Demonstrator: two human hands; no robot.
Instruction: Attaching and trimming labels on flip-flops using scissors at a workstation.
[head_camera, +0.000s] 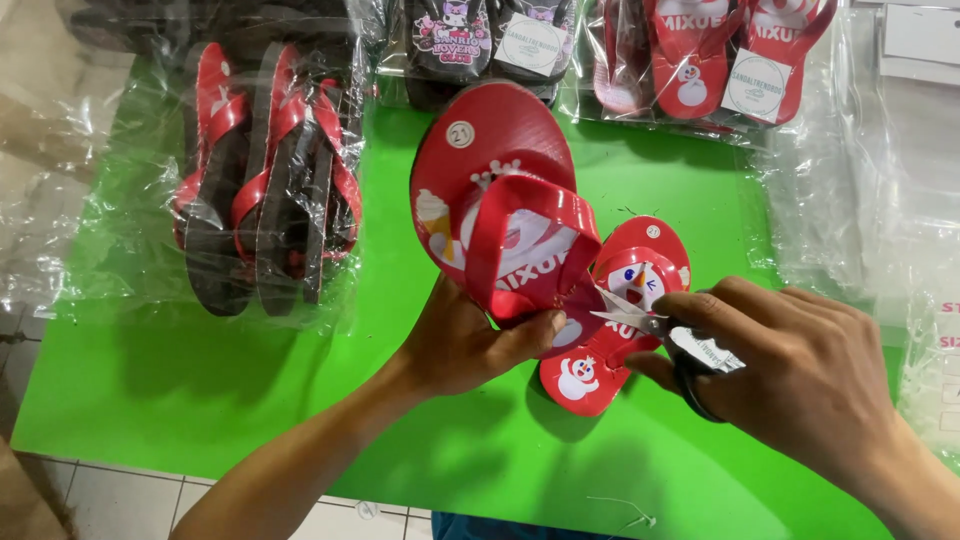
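At frame centre, the left hand (470, 345) fingers tilt up a red sandal (500, 210) so the scissors (650, 325), gripped by the right hand (800, 385), reach its strap.

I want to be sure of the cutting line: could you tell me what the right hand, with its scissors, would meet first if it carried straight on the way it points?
Probably the red sandal held by the left hand. The right hand points its scissors leftward at the strap base; the left thumb lies just beside, though depth is unclear.
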